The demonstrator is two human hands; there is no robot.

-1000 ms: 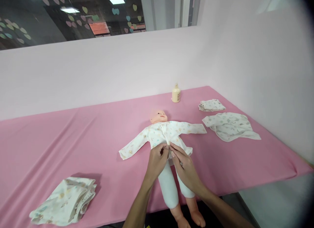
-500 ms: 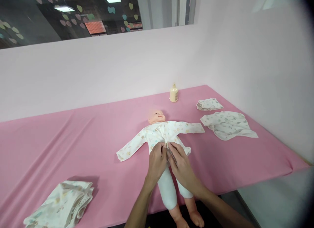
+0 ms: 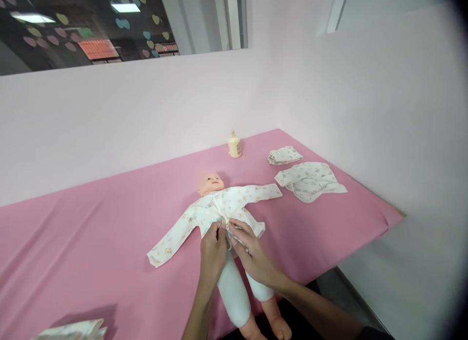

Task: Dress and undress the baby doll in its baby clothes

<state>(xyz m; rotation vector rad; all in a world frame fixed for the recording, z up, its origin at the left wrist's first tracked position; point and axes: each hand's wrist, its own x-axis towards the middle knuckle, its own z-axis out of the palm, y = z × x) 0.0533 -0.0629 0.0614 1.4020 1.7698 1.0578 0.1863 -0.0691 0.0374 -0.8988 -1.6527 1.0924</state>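
A baby doll (image 3: pixel 210 182) lies on its back on the pink table (image 3: pixel 91 233), its legs hanging over the near edge. It wears a white printed shirt (image 3: pixel 234 201) with both sleeves spread out sideways. My left hand (image 3: pixel 213 255) and my right hand (image 3: pixel 252 255) meet at the shirt's front, at the doll's waist. The fingertips of both hands pinch the two front edges of the shirt together. The doll's belly is hidden under my hands.
A cream bottle (image 3: pixel 234 144) stands at the back by the wall. A small folded cloth (image 3: pixel 285 156) and a loose printed garment (image 3: pixel 310 180) lie at the right. Another folded printed cloth (image 3: pixel 73 330) shows at the bottom left. Pink walls close the back and right.
The view has swung right and tilted, so everything sits further left in the picture. My hands stay at the shirt's front, fingers still pinching it.
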